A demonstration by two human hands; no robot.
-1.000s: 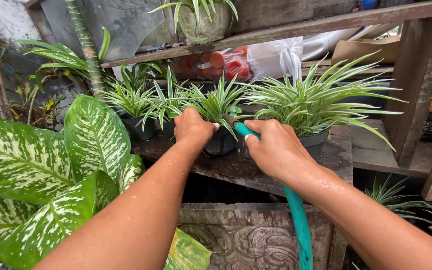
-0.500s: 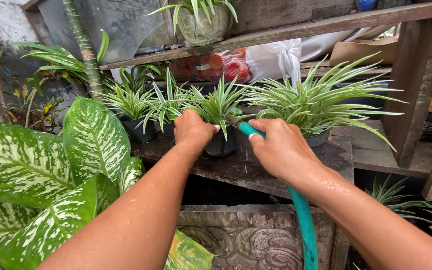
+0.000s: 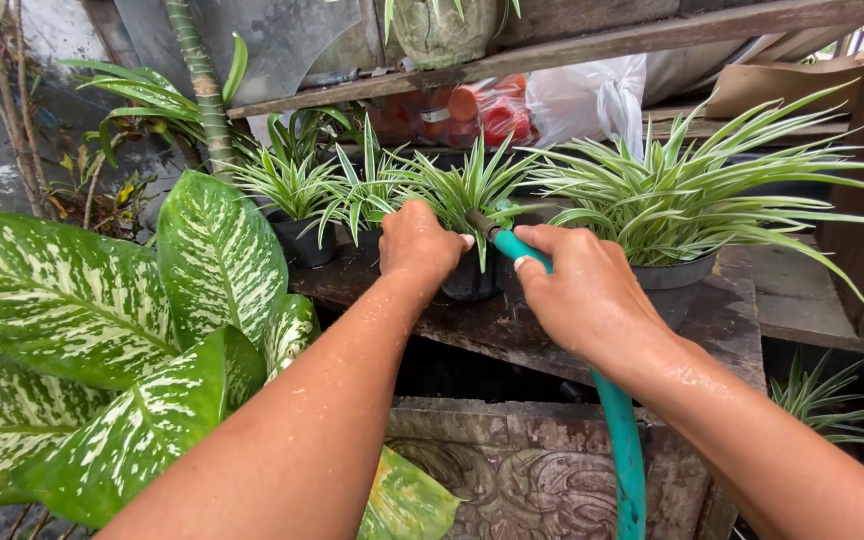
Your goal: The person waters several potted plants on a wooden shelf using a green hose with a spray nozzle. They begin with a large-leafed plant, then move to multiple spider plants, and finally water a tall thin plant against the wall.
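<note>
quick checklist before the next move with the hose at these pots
1. Right hand grips the teal hose: ok.
2. Hose tip points into the middle spider plant: ok.
3. Left hand parts that plant's leaves: ok.
4. Small black pot stands upright on the wooden shelf: ok.
5. Water flowing from the tip: cannot tell.
</note>
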